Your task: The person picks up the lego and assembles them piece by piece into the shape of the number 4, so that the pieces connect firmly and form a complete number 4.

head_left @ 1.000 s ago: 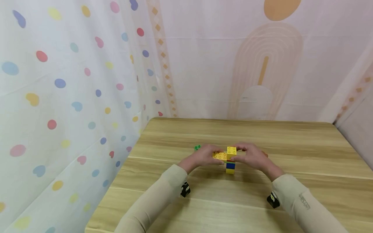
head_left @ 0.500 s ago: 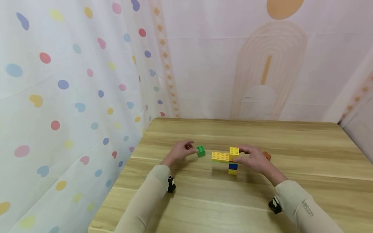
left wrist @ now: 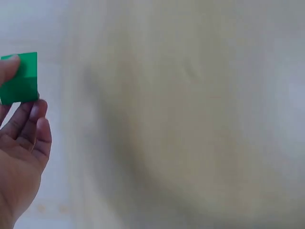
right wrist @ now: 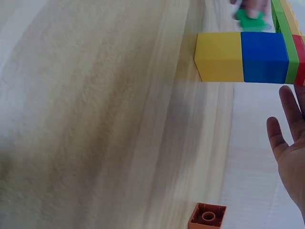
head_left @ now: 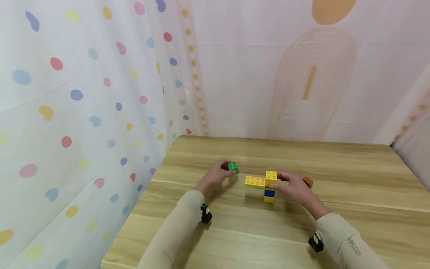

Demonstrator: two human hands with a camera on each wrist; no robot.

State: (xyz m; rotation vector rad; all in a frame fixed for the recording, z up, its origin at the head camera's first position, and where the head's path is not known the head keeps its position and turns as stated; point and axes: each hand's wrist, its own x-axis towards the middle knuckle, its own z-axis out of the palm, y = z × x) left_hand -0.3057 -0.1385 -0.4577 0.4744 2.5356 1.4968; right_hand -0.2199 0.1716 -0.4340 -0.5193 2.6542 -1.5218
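Observation:
My left hand point(head_left: 216, 175) pinches a green building brick point(head_left: 234, 167) between thumb and fingers, left of a small brick tower. In the left wrist view the thumb lies on the side of the green brick point(left wrist: 25, 78). My right hand point(head_left: 295, 188) grips the tower's top yellow brick point(head_left: 271, 178) from the right. Under it come a thin red layer, a green layer, a blue brick point(head_left: 269, 192) and a yellow brick point(head_left: 268, 200) at the bottom. A long yellow brick point(head_left: 254, 181) juts out leftward over a green one point(right wrist: 285, 38).
An orange-brown brick point(head_left: 308, 182) lies on the wooden table point(head_left: 248, 239) behind the right hand; its hollow underside point(right wrist: 208, 216) shows in the right wrist view. A small green piece point(head_left: 323, 202) is mostly hidden by the right wrist. Patterned curtains point(head_left: 235, 74) hang behind the table.
My left hand has let go of the long yellow brick, moved left to the green brick, and taken hold of it. The right hand stays at the tower's top.

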